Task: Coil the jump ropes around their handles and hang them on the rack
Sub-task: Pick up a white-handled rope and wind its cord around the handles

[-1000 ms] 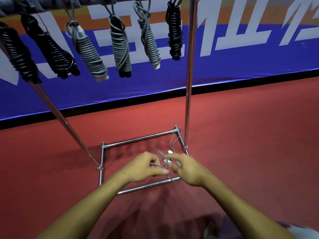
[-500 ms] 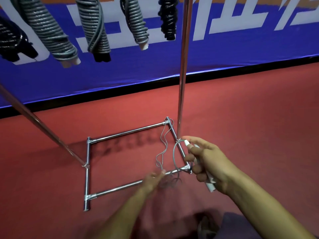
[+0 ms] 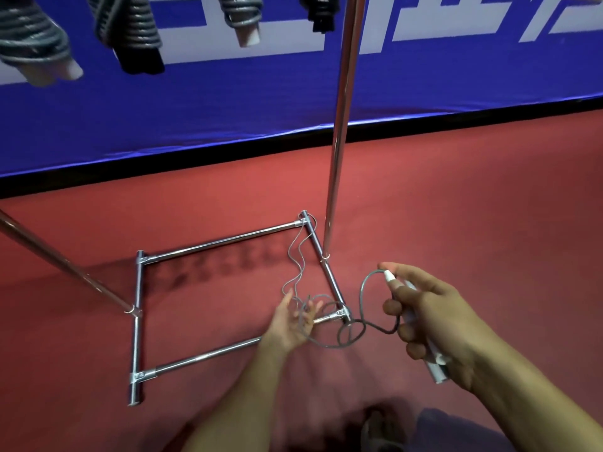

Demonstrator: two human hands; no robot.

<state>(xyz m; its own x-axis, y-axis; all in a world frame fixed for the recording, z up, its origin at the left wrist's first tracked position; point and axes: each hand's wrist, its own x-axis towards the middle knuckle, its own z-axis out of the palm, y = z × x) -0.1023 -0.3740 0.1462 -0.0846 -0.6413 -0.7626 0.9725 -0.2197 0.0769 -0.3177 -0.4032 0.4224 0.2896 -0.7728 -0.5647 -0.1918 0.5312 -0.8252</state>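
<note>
Head view: handles now apart from the left hand, cord paid out low.
Right hand (image 3: 434,324) gripping the white handles (image 3: 409,313), drawn right since a second ago; left hand (image 3: 290,321) relaxed, fingers spread in the grey cord (image 3: 362,298) trailing over the rack base (image 3: 225,241) on the red floor. Coiling likely just starting. Wound ropes (image 3: 137,31) hanging far above; no containers seen.
</note>
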